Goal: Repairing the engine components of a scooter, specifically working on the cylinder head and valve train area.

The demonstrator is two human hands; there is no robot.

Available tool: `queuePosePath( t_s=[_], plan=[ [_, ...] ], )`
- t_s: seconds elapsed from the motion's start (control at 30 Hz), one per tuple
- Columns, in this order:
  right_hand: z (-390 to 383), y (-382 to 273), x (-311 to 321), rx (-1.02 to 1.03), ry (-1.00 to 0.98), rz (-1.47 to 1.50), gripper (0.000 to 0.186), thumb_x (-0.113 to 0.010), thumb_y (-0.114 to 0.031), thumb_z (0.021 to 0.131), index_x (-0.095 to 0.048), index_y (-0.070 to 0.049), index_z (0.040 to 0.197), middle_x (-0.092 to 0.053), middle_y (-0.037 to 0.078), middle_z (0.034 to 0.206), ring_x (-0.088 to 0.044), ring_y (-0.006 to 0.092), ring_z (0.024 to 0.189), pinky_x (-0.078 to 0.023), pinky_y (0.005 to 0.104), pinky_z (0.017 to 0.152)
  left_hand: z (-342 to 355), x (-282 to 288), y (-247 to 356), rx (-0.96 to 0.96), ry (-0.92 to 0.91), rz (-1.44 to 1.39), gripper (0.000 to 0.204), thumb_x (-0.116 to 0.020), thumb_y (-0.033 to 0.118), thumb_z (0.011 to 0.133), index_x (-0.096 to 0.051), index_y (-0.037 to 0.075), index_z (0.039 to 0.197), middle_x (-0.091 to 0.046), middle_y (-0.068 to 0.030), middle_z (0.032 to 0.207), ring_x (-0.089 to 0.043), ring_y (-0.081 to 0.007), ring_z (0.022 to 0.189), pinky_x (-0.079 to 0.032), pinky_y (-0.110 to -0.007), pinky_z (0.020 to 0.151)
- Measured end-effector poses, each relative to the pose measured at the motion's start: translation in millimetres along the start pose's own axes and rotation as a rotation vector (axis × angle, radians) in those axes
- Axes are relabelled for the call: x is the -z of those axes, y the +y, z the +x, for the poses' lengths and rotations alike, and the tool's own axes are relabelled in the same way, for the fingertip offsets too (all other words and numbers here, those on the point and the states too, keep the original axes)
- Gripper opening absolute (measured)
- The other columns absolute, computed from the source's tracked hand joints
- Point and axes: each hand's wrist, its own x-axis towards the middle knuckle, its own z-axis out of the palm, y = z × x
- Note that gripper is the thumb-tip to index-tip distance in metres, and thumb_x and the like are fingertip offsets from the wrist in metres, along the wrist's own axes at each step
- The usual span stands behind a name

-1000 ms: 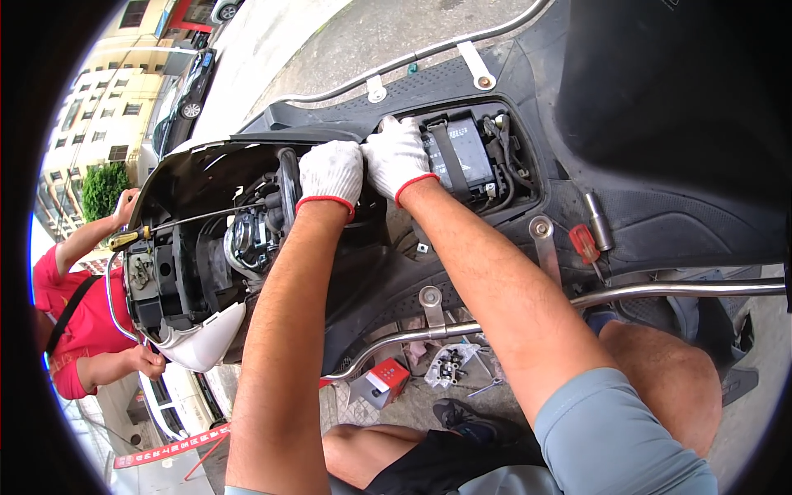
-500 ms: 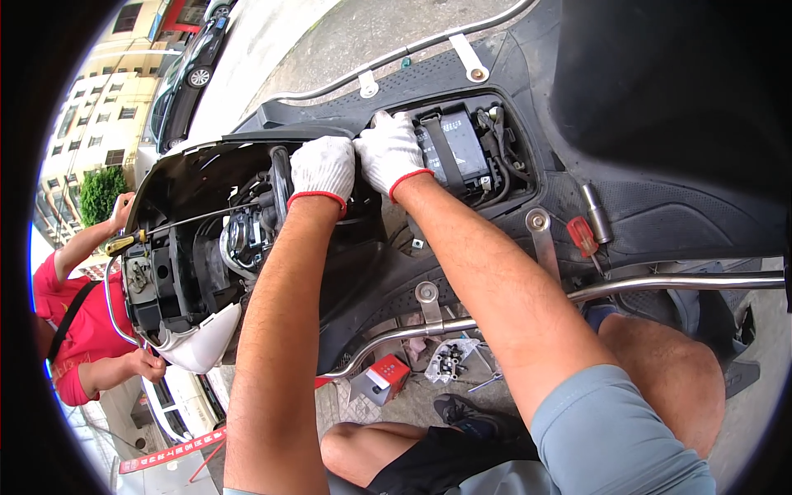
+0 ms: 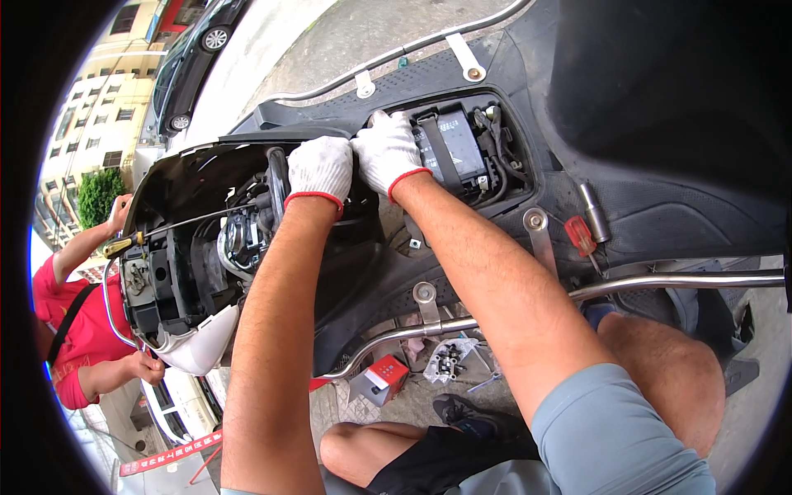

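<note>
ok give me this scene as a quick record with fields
setting: outdoors, opened scooter body
left hand: white glove, red cuff, on the black panel edge by the steering column
right hand: same glove, at the rim of the battery compartment
battery: black, strapped in its bay
red screwdriver: lying on the footboard
other person: red shirt, at the scooter's front

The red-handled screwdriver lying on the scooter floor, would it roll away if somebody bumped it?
Probably a little. The red-handled screwdriver has a rounded handle and lies loose on the scooter's black floorboard, so a nudge could roll it. The floorboard looks textured, which may slow it. It seems small and stiff, so likely light and easy to lift. A silver socket beside it might block it.
</note>
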Motion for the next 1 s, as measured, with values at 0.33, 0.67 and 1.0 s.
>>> queuePosePath(
  t_s=[0.33,0.67,1.0],
  plan=[
    [1.1,-0.4,-3.2,-0.011,0.021,0.03,0.028,-0.054,-0.027,0.094,-0.079,-0.02,0.105,-0.072,0.008,0.112,-0.055,0.0278,0.121,-0.038,0.046,0.102,1.6,6.2,0.4,-0.042,-0.023,0.044,0.023,-0.057,0.015,0.091,-0.078,0.007,0.092,-0.076,-0.0175,0.091,-0.075,-0.0334,0.087,-0.06,-0.045,0.076],
    [-1.7,-2.9,0.2,-0.048,0.05,0.049,0.03,-0.053,-0.03,0.094,-0.079,-0.019,0.105,-0.07,0.012,0.113,-0.056,0.0307,0.12,-0.039,0.0447,0.101,2.5,6.6,0.7,-0.047,-0.025,0.068,0.022,-0.057,0.015,0.091,-0.078,0.007,0.092,-0.076,-0.0171,0.091,-0.075,-0.0327,0.088,-0.06,-0.045,0.077],
    [-5.3,-4.0,4.8,-0.034,0.042,0.024,0.029,-0.054,-0.029,0.094,-0.079,-0.02,0.102,-0.075,0.005,0.107,-0.057,0.0266,0.12,-0.039,0.0463,0.099,1.2,7.8,3.1,-0.038,-0.055,0.05,0.022,-0.057,0.015,0.091,-0.078,0.007,0.092,-0.076,-0.0177,0.091,-0.075,-0.033,0.088,-0.06,-0.044,0.076]
  ],
)
